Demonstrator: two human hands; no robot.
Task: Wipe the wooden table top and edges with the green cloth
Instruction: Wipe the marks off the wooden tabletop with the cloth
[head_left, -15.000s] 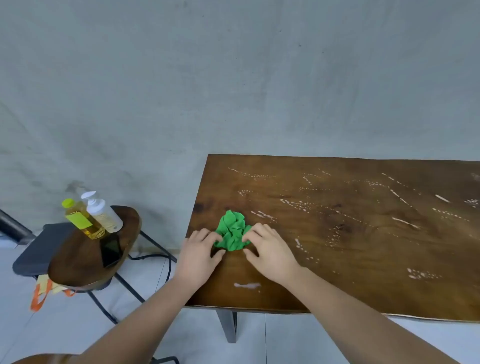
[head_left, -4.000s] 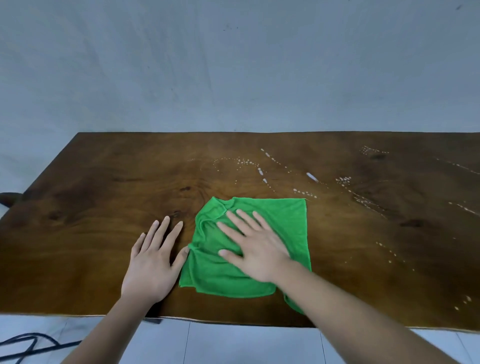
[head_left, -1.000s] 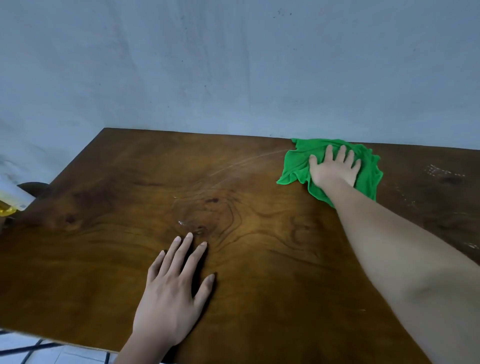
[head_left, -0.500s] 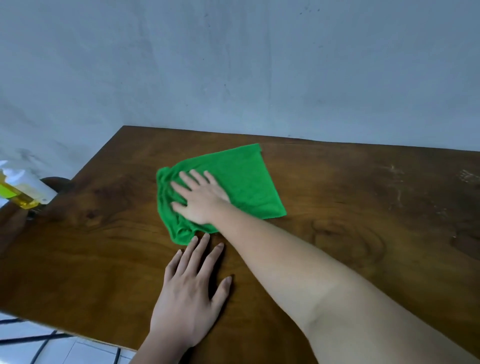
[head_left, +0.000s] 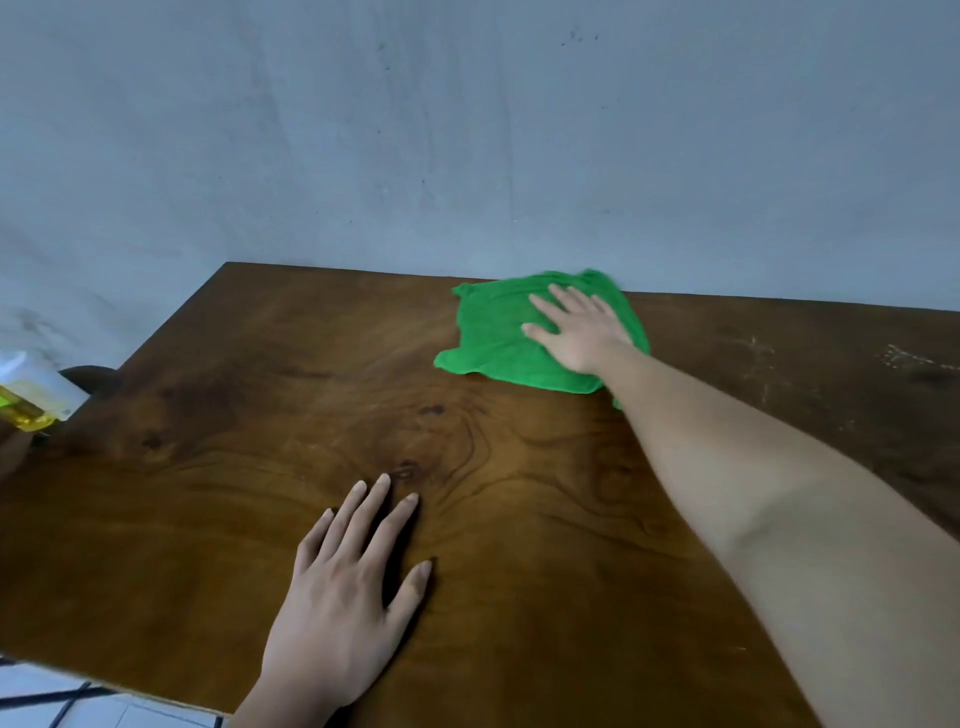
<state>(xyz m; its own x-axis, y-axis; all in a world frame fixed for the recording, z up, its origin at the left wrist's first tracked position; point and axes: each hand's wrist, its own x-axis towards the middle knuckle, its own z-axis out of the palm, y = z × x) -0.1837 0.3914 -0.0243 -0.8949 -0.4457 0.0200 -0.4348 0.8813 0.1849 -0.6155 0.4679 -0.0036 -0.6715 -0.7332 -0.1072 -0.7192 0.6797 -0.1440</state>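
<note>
The green cloth (head_left: 493, 332) lies spread near the far edge of the dark wooden table (head_left: 260, 415), close to the wall. My right hand (head_left: 576, 327) presses flat on the cloth, fingers apart and pointing up-left. My left hand (head_left: 348, 577) rests flat on the bare wood near the front edge, fingers spread, holding nothing. Faint whitish streaks (head_left: 904, 358) show on the table's right part.
A grey wall (head_left: 467, 130) rises right behind the table's far edge. At the far left, past the table's side, a bottle with yellow liquid and a white cap (head_left: 31, 400) stands on a lower surface. Tiled floor and dark cables (head_left: 57, 706) show bottom left.
Within the last half second my right hand slid the cloth from the left middle of the table back to the far edge at right. My left hand stayed planted near the front.
</note>
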